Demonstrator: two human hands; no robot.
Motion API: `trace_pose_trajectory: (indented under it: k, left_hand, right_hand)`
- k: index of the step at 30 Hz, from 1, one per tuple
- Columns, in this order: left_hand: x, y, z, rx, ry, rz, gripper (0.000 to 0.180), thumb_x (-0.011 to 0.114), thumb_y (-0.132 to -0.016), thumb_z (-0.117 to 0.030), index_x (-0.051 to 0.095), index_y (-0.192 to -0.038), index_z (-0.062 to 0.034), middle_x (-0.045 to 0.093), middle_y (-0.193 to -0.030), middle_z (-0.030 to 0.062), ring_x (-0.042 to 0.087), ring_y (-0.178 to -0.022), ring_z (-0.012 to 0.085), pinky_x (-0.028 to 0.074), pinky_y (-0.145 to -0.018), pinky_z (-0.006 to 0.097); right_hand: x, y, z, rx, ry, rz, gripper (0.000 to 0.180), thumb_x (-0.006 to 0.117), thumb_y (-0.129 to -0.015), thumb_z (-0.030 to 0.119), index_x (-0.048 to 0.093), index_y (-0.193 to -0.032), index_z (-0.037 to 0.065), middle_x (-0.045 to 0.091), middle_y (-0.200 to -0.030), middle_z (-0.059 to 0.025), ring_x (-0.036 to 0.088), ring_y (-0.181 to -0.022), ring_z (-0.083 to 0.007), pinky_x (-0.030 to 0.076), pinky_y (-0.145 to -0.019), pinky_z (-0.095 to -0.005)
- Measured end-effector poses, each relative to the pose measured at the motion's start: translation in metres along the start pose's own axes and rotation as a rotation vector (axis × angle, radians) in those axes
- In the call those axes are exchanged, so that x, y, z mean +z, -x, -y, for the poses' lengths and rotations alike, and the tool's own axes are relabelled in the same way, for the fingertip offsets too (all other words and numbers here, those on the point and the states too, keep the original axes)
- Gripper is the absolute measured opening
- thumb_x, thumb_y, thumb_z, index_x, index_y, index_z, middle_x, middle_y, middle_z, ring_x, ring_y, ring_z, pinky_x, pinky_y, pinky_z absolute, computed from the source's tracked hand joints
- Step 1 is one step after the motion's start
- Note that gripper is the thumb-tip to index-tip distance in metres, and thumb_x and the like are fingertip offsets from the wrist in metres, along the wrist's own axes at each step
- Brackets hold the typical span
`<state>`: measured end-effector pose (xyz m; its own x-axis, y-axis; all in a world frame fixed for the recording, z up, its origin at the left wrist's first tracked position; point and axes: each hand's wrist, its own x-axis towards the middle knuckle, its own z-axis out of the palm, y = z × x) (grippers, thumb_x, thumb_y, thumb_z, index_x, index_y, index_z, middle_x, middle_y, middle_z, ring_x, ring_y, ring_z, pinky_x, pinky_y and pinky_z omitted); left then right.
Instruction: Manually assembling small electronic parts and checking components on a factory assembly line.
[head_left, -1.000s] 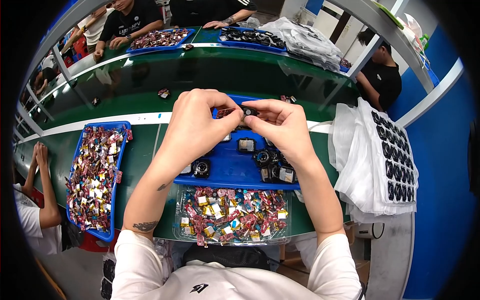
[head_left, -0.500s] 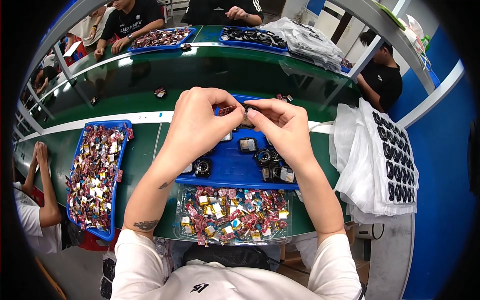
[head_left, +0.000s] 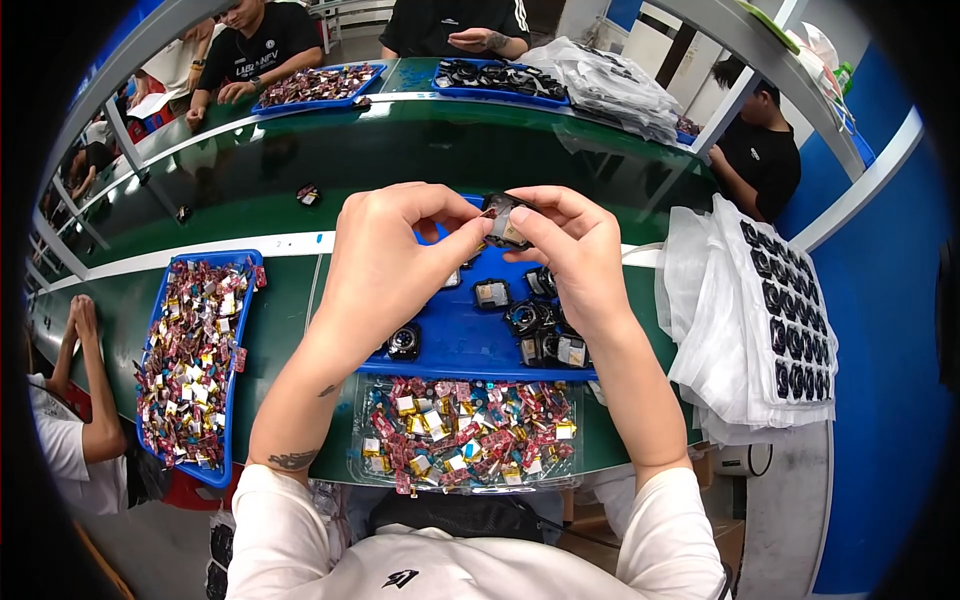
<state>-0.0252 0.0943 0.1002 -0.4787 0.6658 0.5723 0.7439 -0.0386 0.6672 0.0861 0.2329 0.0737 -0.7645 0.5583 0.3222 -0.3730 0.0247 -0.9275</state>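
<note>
Your right hand (head_left: 572, 240) pinches the black casing (head_left: 500, 230) above the blue tray (head_left: 450, 345); your left hand (head_left: 395, 240) seemingly pinches a reddish sliver (head_left: 489, 213) at its left edge. Best: casing steady, fingertip pressure light, even.

Above the blue tray (head_left: 460, 342), I had turned the black case (head_left: 502, 224) in the right hand (head_left: 570, 250) so more of its face showed; less of the red board showed at the left hand (head_left: 385, 240). Beyond the tray, a loose board (head_left: 308, 195) had slid leftward; farther beyond, a co-worker's hand (head_left: 478, 41) had lifted.
</note>
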Motion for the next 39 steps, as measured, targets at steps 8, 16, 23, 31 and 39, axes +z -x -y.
trace_pose_trajectory:
  k: [8,16,23,31,39]
  left_hand:
    - [-0.005,-0.002,0.004,-0.163,0.206,0.165,0.015,0.073,-0.079,-0.011,0.069,-0.084,0.0026,0.068,-0.076,0.0056,0.059,-0.068,0.0066,0.045,-0.06,0.021]
    - [-0.003,-0.002,0.006,-0.325,0.698,0.264,0.015,0.072,-0.082,-0.011,0.069,-0.089,0.0014,0.068,-0.079,0.0047,0.06,-0.07,0.0068,0.046,-0.064,0.019]
    - [0.003,-0.002,0.01,-0.355,0.703,0.221,0.014,0.073,-0.081,-0.01,0.068,-0.088,0.0007,0.068,-0.079,0.0047,0.059,-0.069,0.0056,0.046,-0.061,0.019]
    - [0.003,-0.005,0.008,-0.32,0.599,0.116,0.015,0.073,-0.081,-0.009,0.068,-0.088,0.0038,0.069,-0.077,0.007,0.062,-0.069,0.0057,0.047,-0.059,0.017]
    - [0.006,-0.002,0.004,-0.27,0.477,0.087,0.03,0.073,-0.081,-0.008,0.06,-0.105,0.0034,0.065,-0.066,0.0042,0.06,-0.06,0.0047,0.045,-0.053,0.018]
  right_hand:
    - [-0.003,-0.001,0.002,-0.024,0.072,0.024,0.019,0.065,-0.086,0.005,0.067,-0.103,-0.003,0.068,-0.089,-0.0078,0.064,-0.08,-0.0106,0.052,-0.073,-0.0233]
    - [0.003,0.004,0.003,-0.224,0.157,-0.045,0.017,0.061,-0.085,-0.001,0.067,-0.1,-0.004,0.068,-0.087,-0.0076,0.064,-0.078,-0.009,0.052,-0.071,-0.0212]
    - [0.004,0.007,0.004,-0.178,0.191,-0.031,0.02,0.061,-0.086,0.0,0.066,-0.104,-0.005,0.068,-0.091,-0.0088,0.064,-0.081,-0.0085,0.051,-0.071,-0.0205]
    - [0.007,0.005,0.003,-0.202,0.176,0.019,0.023,0.059,-0.089,0.0,0.062,-0.112,-0.005,0.068,-0.1,-0.0112,0.065,-0.091,-0.0125,0.052,-0.079,-0.0226]
    - [0.011,0.016,0.014,-0.246,0.194,-0.014,0.021,0.061,-0.087,-0.003,0.062,-0.108,-0.006,0.068,-0.099,-0.0119,0.065,-0.091,-0.0143,0.053,-0.079,-0.0241]
